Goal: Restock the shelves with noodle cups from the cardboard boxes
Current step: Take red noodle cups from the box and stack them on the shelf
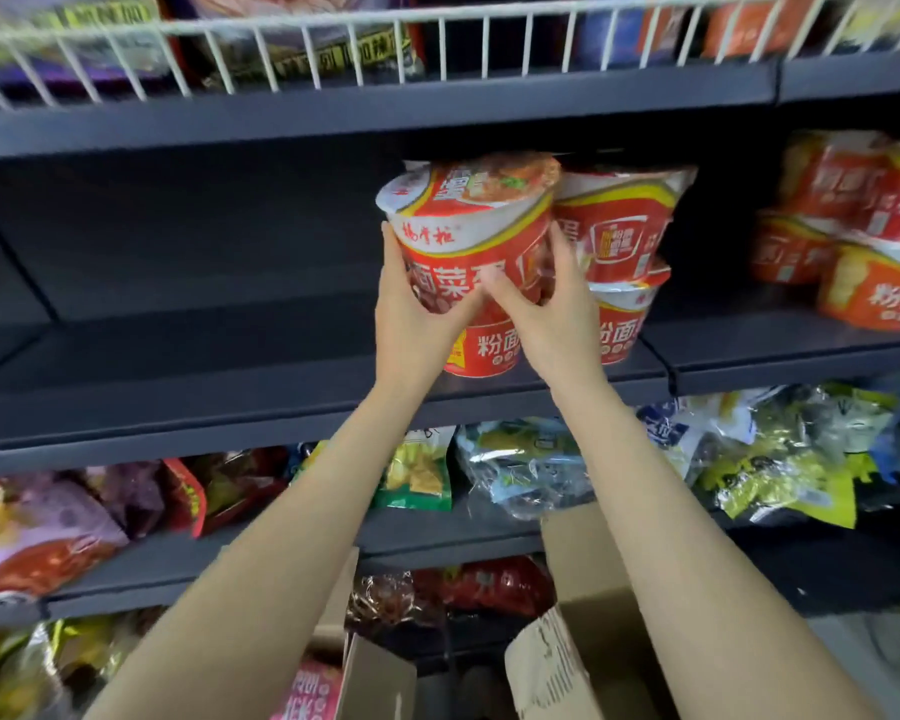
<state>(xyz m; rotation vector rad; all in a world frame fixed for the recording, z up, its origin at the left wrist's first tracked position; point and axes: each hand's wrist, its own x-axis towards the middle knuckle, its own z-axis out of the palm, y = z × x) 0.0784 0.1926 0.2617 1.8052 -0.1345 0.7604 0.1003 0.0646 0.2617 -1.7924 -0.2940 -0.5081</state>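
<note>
Closest to me, below the noodle cup, there's the open cardboard box (588, 662) with its flaps up, plus a pink packet (310, 691) peeking out lower left of it. Both arms reach up from there.

The left hand (411, 314) and right hand (546, 314) are both wrapped around the noodle cup (468, 236), fingers curled on its sides, thumbs across the front. The cup's held just above another red cup (484, 350) that stands on the dark shelf (230, 376), so I reckon I'm stacking it as a second layer. Right of the held cup, touching or nearly, is a two-high stack of cups (624, 241); further right, well apart, more red cups (842, 236).

The cup's axis runs roughly vertical but it's tilted, lid (489, 181) up and leaning toward me and a bit left, base aimed down at the cup below.

What worries me: the lid is right under the upper shelf edge (365, 116), so it could snag going in. And if I let go tilted, it can slide off the lower cup's lid or shove the neighbouring stack. Needs levelling first.

Bagged snacks (531, 470) sit on the shelf below.
</note>
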